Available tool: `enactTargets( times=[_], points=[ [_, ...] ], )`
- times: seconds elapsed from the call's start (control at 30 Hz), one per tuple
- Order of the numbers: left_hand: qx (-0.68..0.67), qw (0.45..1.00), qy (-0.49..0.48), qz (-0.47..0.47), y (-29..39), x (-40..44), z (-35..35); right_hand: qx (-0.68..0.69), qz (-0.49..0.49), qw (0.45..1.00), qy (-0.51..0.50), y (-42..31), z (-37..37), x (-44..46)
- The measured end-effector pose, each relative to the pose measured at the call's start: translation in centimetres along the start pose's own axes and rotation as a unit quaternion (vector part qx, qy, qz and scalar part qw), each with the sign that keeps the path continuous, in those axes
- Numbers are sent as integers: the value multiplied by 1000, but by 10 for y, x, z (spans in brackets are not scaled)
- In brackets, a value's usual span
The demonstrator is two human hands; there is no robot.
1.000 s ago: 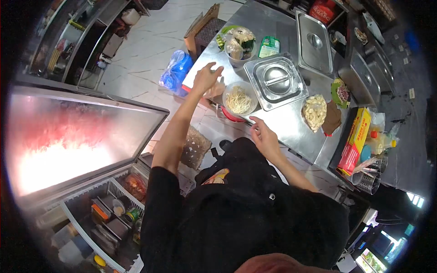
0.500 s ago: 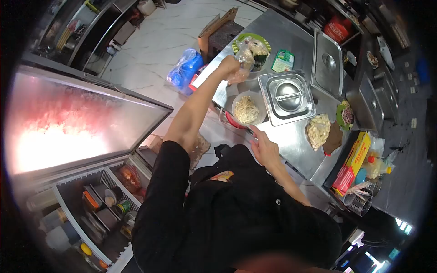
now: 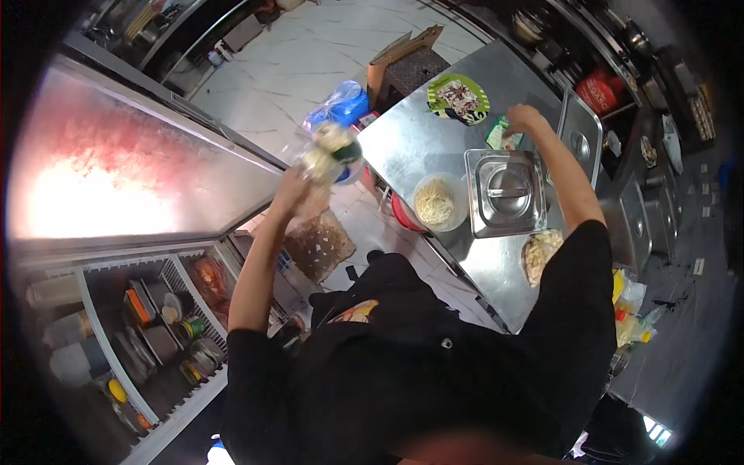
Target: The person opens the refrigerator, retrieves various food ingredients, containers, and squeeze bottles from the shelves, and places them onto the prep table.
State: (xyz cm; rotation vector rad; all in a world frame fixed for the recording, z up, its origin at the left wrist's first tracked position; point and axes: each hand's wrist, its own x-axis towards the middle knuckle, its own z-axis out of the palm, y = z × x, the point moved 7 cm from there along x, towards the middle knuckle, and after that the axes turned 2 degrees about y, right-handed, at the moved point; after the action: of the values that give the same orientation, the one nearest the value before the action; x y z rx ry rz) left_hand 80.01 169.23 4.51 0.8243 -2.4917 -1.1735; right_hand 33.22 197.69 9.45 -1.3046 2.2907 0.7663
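My left hand (image 3: 294,191) grips a clear plastic bag of pale food (image 3: 319,161) over the floor, left of the steel table. Pale food and something dark green show at its far end, blurred by motion. My right hand (image 3: 525,118) reaches across the table, its fingers curled at the edge of a green packet (image 3: 497,136) and partly covering it. Beyond lies a green patterned plate (image 3: 479,91) with dark-and-white food. Closer to me are a white bowl of pale strips (image 3: 434,203) and a lidded steel container (image 3: 508,192).
At my left an open chest fridge (image 3: 155,341) holds several containers, its frosted lid (image 3: 116,170) raised. A blue bag (image 3: 341,105) and cardboard (image 3: 319,244) lie on the floor. On the table are a bag of pale pieces (image 3: 540,256) and a large steel lid (image 3: 580,136).
My left hand has lifted the bag off the green plate and swung it left, past the table edge. My right hand has moved from the near edge to the green packet.
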Motion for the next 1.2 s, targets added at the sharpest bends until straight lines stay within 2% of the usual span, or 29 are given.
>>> enactTargets(
  times=[0.03, 0.07, 0.1, 0.13, 0.17, 0.23, 0.3, 0.4, 0.5, 0.6, 0.67, 0.73, 0.83, 0.97, 1.03, 1.07, 1.13, 1.17, 1.2],
  points=[
    [-52, 997, 3, -58, -25, -22, -7, -15, -9, 993, -116, -3, 16, 5],
    [-104, 988, 12, -116, -49, -46, -15, 1, 31, 995, -100, -3, 22, 10],
    [-168, 969, -12, -183, -32, -74, -33, 17, 70, 994, -82, -3, 36, 12],
    [-234, 954, 41, -185, -15, -94, -47, 30, 109, 992, -63, -1, 41, 12],
    [-299, 932, 93, -185, -1, -116, -57, 8, 94, 990, -105, -14, 34, 6],
    [-378, 878, 158, -248, 4, -169, -73, -4, 85, 992, -98, -21, 32, 6],
    [-317, 894, 169, -269, -41, -210, -82, -2, 77, 994, -73, -21, 30, 14],
    [-382, 850, 201, -300, -115, -276, -83, 27, 55, 998, -31, -3, 49, 41],
    [-394, 836, 267, -273, -74, -286, -96, 60, 16, 998, -2, 18, 64, 71],
    [-389, 800, 287, -356, -54, -288, -100, 94, -7, 995, 44, 18, 60, 61],
    [-397, 797, 288, -353, -49, -286, -99, 133, 8, 990, 49, 24, 50, 45],
    [-401, 811, 262, -337, -54, -287, -99, 71, 26, 995, 67, 20, 42, 32],
    [-370, 795, 295, -380, -67, -291, -96, -2, 39, 994, 102, 8, 38, 18],
    [-406, 779, 305, -368, -66, -294, -89, -43, 56, 988, 140, 12, 33, 18],
    [-405, 776, 297, -383, -62, -291, -88, -21, 73, 979, 191, 17, 13, 13],
    [-394, 796, 290, -357, -64, -289, -87, -11, 81, 973, 215, 20, 1, 8],
    [-370, 833, 276, -306, -73, -289, -88, 107, 104, 960, 237, 37, -15, 4],
    [-359, 830, 259, -339, -82, -294, -86, 166, 114, 948, 247, 48, -21, 5],
    [-359, 829, 269, -333, -102, -300, -86, 216, 90, 941, 246, 58, -24, 10]
  ],
)
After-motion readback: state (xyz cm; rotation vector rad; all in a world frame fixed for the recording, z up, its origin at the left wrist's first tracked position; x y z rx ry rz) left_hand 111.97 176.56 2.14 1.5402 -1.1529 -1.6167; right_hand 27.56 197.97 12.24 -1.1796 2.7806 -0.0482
